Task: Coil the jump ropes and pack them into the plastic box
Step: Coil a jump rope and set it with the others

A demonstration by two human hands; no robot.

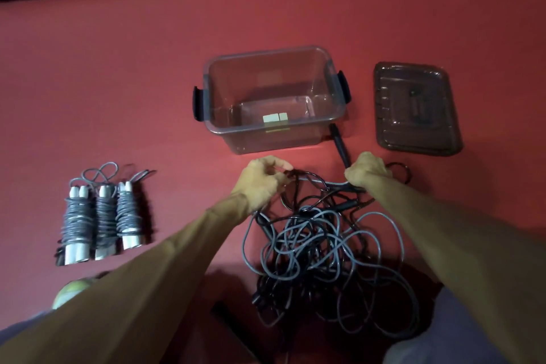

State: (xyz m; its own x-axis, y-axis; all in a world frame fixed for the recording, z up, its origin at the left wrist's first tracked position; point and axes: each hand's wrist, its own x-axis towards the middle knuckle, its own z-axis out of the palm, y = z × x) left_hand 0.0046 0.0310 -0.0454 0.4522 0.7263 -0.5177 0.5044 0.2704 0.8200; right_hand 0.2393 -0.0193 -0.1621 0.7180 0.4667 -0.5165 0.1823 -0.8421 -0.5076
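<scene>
Both forearms reach forward over a tangle of loose jump ropes (322,251), grey and black cords mixed. The left hand (263,179) pinches a black cord in its fingers (279,168). The right hand (367,170) is clenched around a black handle (339,145), which points to 12 o'clock.

To do this step well, I think the right hand should keep the handle firm while the left draws one cord slowly free of the heap, and only then wind it.

I count one plastic box (280,139) at 12 o'clock with no rope inside, one lid (416,109) at 2 o'clock, and three coiled bundles (102,221) side by side at 9 o'clock. How many ropes are in the tangle I cannot tell.
</scene>
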